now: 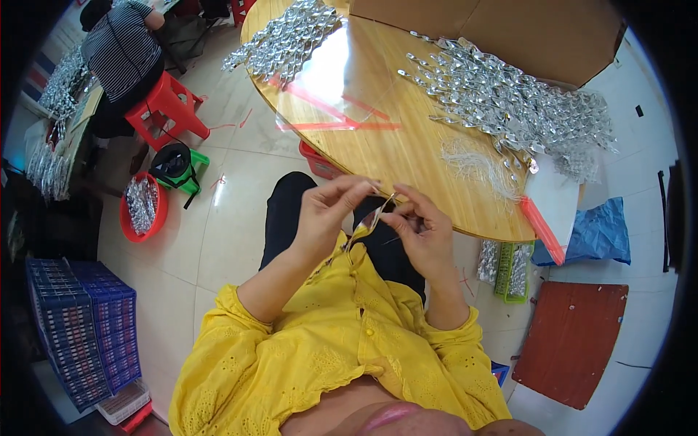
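Observation:
My left hand (331, 211) and my right hand (425, 232) meet above my lap, just off the near edge of the table. My right thumb and fingers pinch the upper end of a shiny twisted silver strip (366, 227), which hangs down between the hands and reflects yellow. The fingertips of my left hand are pressed together close to that upper end; what sits between them is too small to make out. On the tabletop beyond lies a tangle of thin white threads (480, 166), right of the hands.
The round wooden table (392, 156) holds a large heap of silver twisted strips (509, 94), a smaller pile (291, 40), clear red-edged plastic bags (327, 102) and a cardboard box (494, 29). A person (123, 54) sits at the far left. Blue crates (83, 327) stand lower left.

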Action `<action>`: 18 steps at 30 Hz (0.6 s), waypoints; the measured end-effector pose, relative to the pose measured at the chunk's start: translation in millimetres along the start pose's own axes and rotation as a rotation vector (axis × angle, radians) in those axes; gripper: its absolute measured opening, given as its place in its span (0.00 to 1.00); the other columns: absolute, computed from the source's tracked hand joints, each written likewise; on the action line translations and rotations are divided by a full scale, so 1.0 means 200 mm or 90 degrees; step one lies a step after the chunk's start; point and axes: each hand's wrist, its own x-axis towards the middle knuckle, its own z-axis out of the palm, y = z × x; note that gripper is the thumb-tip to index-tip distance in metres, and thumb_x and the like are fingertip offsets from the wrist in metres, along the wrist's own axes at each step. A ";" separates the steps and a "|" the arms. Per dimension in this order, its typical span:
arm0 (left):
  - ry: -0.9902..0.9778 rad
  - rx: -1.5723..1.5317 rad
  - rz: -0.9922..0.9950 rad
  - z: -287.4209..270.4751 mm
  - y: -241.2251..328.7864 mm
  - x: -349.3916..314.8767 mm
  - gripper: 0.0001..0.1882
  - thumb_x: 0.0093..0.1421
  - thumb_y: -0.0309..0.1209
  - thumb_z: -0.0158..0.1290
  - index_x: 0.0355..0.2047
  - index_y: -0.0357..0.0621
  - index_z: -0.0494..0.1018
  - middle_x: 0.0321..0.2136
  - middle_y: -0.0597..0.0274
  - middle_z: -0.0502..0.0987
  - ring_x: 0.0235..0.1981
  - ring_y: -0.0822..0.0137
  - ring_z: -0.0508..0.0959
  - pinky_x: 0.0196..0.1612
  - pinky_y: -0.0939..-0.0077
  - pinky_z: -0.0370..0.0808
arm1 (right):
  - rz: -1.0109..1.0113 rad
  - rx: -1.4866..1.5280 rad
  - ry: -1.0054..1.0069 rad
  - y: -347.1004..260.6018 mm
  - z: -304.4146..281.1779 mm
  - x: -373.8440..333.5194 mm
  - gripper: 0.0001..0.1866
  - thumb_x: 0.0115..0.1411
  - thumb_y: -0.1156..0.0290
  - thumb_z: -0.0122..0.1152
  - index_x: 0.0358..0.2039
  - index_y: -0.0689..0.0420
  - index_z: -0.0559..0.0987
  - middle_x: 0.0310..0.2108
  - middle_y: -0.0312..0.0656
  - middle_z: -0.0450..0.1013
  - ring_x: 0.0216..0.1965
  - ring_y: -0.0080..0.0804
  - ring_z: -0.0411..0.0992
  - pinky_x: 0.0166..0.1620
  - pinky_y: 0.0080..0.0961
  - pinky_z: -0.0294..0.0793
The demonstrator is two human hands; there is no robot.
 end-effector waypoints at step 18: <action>-0.124 0.357 0.159 0.06 -0.26 0.17 0.03 0.57 0.24 0.39 0.29 0.37 0.62 0.17 0.64 0.67 0.18 0.77 0.68 0.22 0.86 0.64 | 0.164 -0.134 -0.087 0.02 -0.25 -0.01 0.16 0.47 0.79 0.54 0.39 0.62 0.68 0.24 0.41 0.72 0.27 0.20 0.69 0.31 0.14 0.66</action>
